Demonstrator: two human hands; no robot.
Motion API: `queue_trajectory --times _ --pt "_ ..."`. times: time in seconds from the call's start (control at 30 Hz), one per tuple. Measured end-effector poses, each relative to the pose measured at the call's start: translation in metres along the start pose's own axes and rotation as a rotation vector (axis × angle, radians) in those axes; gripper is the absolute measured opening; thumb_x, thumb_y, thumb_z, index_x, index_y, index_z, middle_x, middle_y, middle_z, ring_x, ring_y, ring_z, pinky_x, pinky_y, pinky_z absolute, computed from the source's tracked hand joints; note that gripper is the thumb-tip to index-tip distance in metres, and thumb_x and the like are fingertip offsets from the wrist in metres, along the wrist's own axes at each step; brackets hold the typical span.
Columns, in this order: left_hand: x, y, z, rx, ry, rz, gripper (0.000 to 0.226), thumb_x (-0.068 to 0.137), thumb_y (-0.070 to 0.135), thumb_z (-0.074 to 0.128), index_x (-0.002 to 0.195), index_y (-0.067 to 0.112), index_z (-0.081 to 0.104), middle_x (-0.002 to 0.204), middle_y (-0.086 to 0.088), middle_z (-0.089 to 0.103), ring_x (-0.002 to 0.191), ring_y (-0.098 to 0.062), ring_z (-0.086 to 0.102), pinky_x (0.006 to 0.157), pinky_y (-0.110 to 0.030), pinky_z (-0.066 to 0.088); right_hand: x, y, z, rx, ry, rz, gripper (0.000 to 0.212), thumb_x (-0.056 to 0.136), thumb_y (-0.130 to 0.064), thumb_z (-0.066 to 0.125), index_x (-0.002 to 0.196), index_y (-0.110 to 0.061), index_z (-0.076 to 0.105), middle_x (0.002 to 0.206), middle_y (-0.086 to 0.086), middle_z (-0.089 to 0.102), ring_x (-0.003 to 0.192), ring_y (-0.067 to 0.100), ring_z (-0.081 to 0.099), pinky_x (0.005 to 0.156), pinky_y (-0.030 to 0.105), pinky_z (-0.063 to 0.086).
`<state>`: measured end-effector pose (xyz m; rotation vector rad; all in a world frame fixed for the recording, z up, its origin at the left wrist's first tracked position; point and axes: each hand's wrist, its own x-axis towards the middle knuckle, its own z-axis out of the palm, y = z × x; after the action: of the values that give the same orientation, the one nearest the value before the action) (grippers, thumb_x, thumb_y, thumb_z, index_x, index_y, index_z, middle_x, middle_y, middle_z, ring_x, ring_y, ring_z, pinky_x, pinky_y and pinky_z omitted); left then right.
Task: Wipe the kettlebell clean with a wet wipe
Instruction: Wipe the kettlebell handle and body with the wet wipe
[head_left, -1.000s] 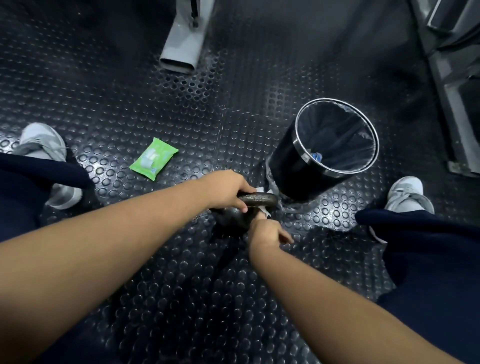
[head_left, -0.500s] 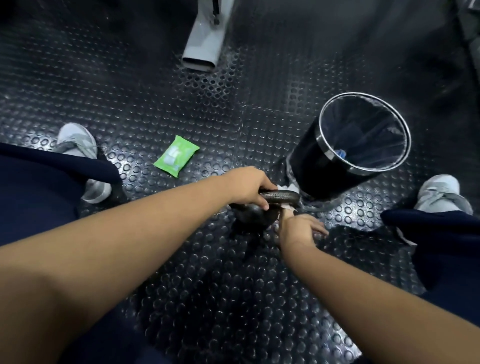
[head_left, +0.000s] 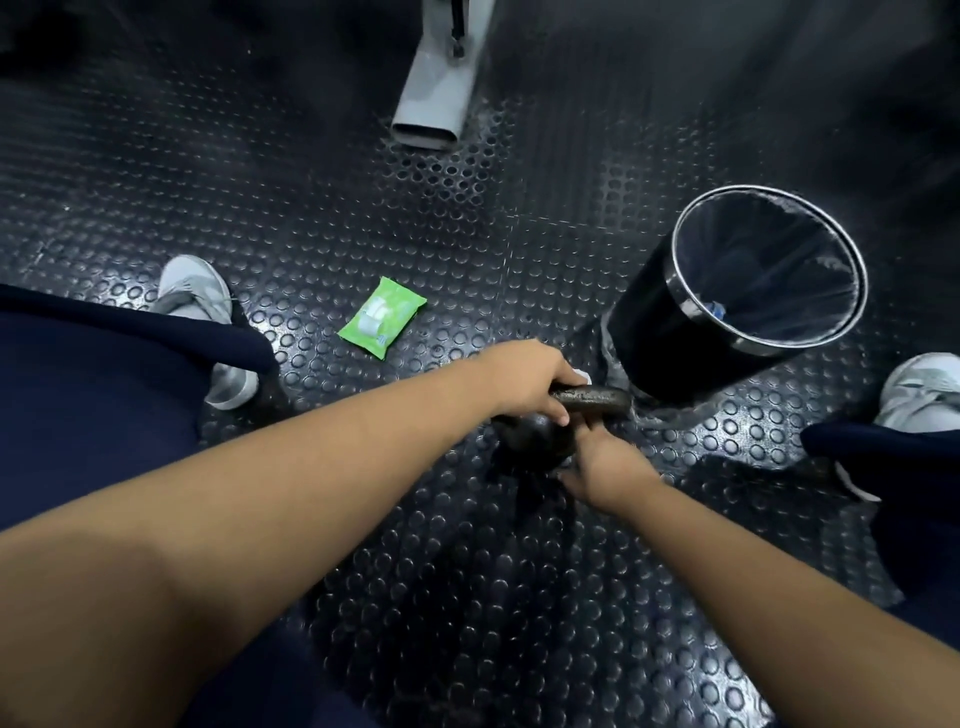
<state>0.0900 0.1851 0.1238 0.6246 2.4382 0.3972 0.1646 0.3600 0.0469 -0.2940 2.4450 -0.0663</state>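
Kettlebell (head_left: 537, 441) on floor, just beside bin (head_left: 670, 332). Grips handle (head_left: 597, 401), long axis left-to-right, with left hand (head_left: 524, 384) curled round its left end. Lays right hand (head_left: 608, 462) against near-right flank, nearer the body; cannot tell if pinching. Scrap of wet wipe (head_left: 582, 375) beyond handle.

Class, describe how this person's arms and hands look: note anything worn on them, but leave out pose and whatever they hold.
The left arm and right arm are bare as far as the frame shows, with no sleeves in view. The left hand and right hand wear no gloves, and no watch, bracelet or ring is visible.
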Motion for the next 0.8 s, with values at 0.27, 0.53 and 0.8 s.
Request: queue_trajectory --times 0.27,0.53,0.8 --pt "0.003 -0.002 0.002 -0.038 -0.005 -0.013 0.055 0.084 0.049 0.079 0.136 0.05 0.062 0.108 0.015 0.074 0.093 -0.014 0.063 0.079 -0.032 0.05 -0.022 -0.012 -0.012 -0.709 -0.101 0.037 0.067 0.098 -0.01 0.049 0.159 -0.003 0.021 0.163 0.021 0.015 0.092 0.033 0.071 0.068 0.038 0.062" --pt "0.002 -0.004 0.004 -0.038 0.019 0.013 0.055 0.084 0.046 0.08 0.137 0.048 0.063 0.108 0.015 0.076 0.096 -0.013 0.065 0.087 -0.034 0.053 -0.025 -0.025 -0.006 -0.831 -0.12 0.061 0.071 0.1 -0.017 0.051 0.16 -0.001 0.018 0.159 0.024 0.014 0.109 0.048 0.061 0.07 0.052 0.063" --pt "0.003 -0.005 0.004 -0.041 0.008 0.02 0.058 0.084 0.048 0.081 0.139 0.047 0.061 0.115 0.015 0.074 0.101 -0.014 0.065 0.078 -0.029 0.043 -0.007 -0.011 -0.012 -0.327 0.009 0.044 0.044 0.1 -0.03 0.054 0.139 -0.012 0.047 0.141 0.009 0.049 0.115 0.031 0.065 0.082 0.042 0.057"
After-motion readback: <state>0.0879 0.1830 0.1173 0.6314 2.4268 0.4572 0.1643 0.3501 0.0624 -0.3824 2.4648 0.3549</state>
